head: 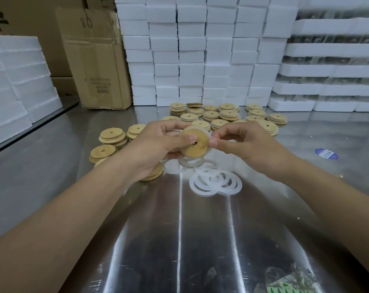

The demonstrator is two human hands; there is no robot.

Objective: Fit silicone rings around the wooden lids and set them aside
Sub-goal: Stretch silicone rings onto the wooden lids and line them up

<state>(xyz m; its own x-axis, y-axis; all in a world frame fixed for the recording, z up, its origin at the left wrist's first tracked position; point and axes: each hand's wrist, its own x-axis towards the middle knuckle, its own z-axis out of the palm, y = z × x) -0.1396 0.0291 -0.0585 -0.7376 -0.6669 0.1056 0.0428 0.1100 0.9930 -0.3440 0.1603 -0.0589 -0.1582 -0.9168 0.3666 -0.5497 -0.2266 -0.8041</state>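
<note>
The left hand (158,142) grips a round wooden lid (195,142) — pale, small centre hole. The right hand (238,142) pinches a translucent white silicone ring (209,135) at its rim — loose rings (215,180) lie just below the fingers.

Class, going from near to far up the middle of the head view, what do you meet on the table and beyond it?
Plastic bag → loose rings → held lid → lid stacks → foam boxes
</note>
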